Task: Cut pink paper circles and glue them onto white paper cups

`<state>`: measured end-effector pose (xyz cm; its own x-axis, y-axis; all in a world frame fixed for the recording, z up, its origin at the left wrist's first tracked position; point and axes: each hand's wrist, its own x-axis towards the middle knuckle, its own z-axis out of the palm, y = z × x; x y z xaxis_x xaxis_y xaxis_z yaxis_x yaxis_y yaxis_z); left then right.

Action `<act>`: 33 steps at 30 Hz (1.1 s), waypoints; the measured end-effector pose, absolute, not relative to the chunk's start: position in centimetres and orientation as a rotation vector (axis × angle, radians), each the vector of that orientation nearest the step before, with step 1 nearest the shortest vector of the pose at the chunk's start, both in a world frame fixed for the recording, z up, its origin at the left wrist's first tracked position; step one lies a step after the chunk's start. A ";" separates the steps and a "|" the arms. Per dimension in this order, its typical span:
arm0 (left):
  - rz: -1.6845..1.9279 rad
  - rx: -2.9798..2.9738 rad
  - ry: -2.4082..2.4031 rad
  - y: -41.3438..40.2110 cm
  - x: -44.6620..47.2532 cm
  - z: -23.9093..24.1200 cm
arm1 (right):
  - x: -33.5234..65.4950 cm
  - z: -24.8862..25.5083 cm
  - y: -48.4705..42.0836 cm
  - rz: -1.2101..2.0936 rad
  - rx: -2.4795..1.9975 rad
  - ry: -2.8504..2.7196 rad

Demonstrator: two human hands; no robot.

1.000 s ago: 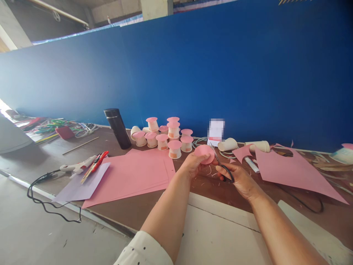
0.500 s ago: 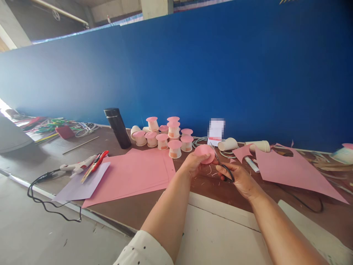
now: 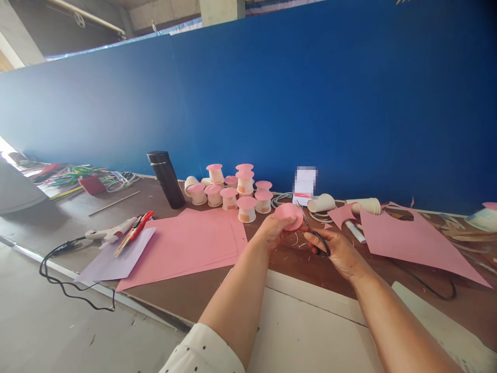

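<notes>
My left hand [image 3: 275, 231] pinches a round pink paper disc [image 3: 286, 213] above the brown table. With its fingers in the handles, my right hand [image 3: 337, 247] grips a pair of black-handled scissors [image 3: 321, 241]. The blades meet the disc's right edge; how far apart they are is hard to make out. Just behind my left hand stand several upturned paper cups [image 3: 247, 213] topped with pink discs, some stacked. Thin paper trimmings [image 3: 297, 241] lie on the table below the hands.
Pink sheets [image 3: 194, 238] lie to the left, beside a lilac sheet [image 3: 116, 259], a red cutter [image 3: 135, 233] and a glue gun [image 3: 111, 231]. A black flask [image 3: 166, 181] stands behind them. To the right are a cut pink sheet [image 3: 407, 241], a glue stick [image 3: 354, 231] and lying cups [image 3: 322, 203].
Almost nothing differs. The view has shifted very slightly, and both hands keep their hold on the disc and the scissors.
</notes>
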<state>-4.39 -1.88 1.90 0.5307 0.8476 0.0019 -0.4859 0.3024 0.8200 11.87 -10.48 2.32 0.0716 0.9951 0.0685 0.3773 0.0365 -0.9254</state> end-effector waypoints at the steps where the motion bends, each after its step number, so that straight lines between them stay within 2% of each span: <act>1: 0.930 0.874 0.486 -1.9 -4.4 1.9 | 11.8 2.4 -10.5 0.897 -1.483 -1.443; 21: 0.928 0.808 0.567 -2.0 -4.3 2.4 | 11.5 2.6 -10.5 0.900 -1.524 -1.401; 33: 0.946 0.458 0.633 -1.6 -4.2 2.2 | 13.0 -0.6 -8.7 0.607 -1.681 -1.306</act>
